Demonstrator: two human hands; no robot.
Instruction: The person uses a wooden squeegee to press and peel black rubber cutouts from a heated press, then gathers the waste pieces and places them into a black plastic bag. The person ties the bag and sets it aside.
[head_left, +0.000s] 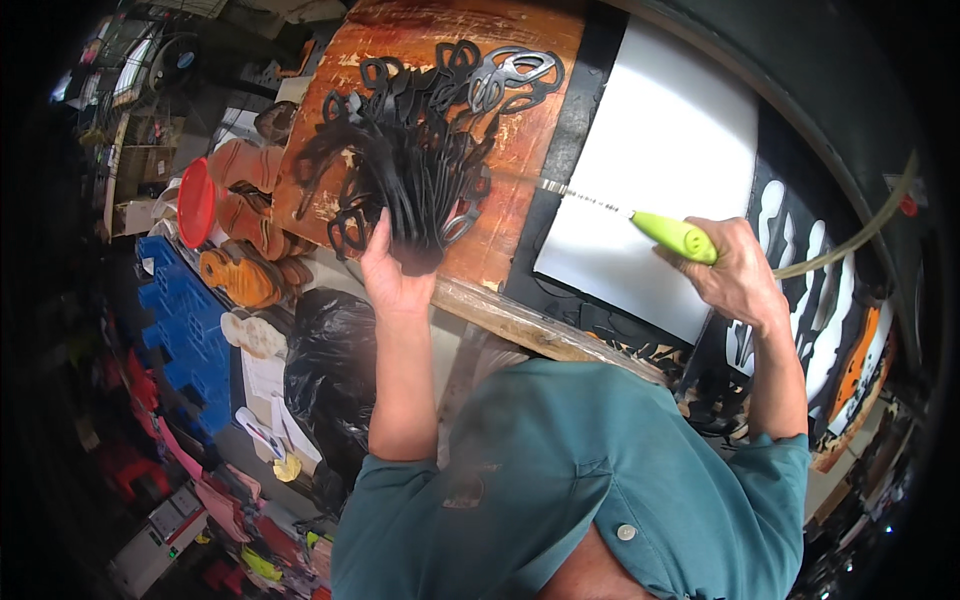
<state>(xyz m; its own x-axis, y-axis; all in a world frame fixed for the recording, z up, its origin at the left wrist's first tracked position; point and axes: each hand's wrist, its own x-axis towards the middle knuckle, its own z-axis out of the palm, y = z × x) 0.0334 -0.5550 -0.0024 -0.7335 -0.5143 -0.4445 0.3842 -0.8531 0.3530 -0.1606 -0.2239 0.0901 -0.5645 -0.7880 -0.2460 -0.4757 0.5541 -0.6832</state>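
My left hand is closed round the near end of a thick bundle of flat black cut-out pieces, long strips with looped ends fanning out away from me. Its thumb shows on the left side of the bundle; the other fingers are hidden. A few silver-grey looped pieces lie at the bundle's far right. My right hand grips the lime-green handle of a slim tool with a long narrow metal blade. That blade points left over a white sheet, its tip near the orange-brown board beneath the bundle.
Black sheet with white and orange cut-out shapes lies to the right. A pale hose curves behind my right hand. On the left are a red round lid, stacked brown shapes, a blue panel and a black plastic bag.
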